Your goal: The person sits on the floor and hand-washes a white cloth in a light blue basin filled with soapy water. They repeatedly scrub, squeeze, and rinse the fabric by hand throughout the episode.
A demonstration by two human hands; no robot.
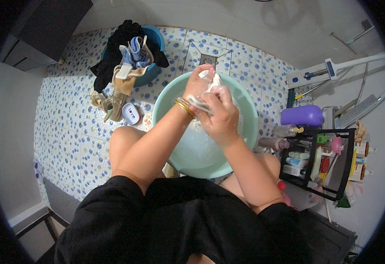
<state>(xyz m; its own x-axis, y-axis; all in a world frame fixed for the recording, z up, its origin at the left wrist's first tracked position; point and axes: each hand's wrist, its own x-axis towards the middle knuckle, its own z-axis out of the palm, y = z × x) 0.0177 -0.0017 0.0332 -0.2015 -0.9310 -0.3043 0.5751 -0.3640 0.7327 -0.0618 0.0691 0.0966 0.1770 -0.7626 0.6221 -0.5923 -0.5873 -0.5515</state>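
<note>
A wet, whitish cloth [215,83] is bunched between my two hands, over a round mint-green plastic basin [161,99]. My left hand [196,84], with a gold-coloured bangle [183,105] at the wrist, grips the far part of the cloth. Curled fingers of my right hand [222,115] hold a nearer fold against the left palm. Both hands look wet. Cloudy water [199,150] lies in the basin, between my knees. Part of the cloth is hidden behind the fingers.
A blue tub [156,36] heaped with dark clothes [119,43] stands at far left. Near it are beige shoes [113,104] and a small soap dish [131,114]. A floor drain [209,60] lies beyond the basin. To the right are a black rack [352,161] of bottles and a purple container [301,115].
</note>
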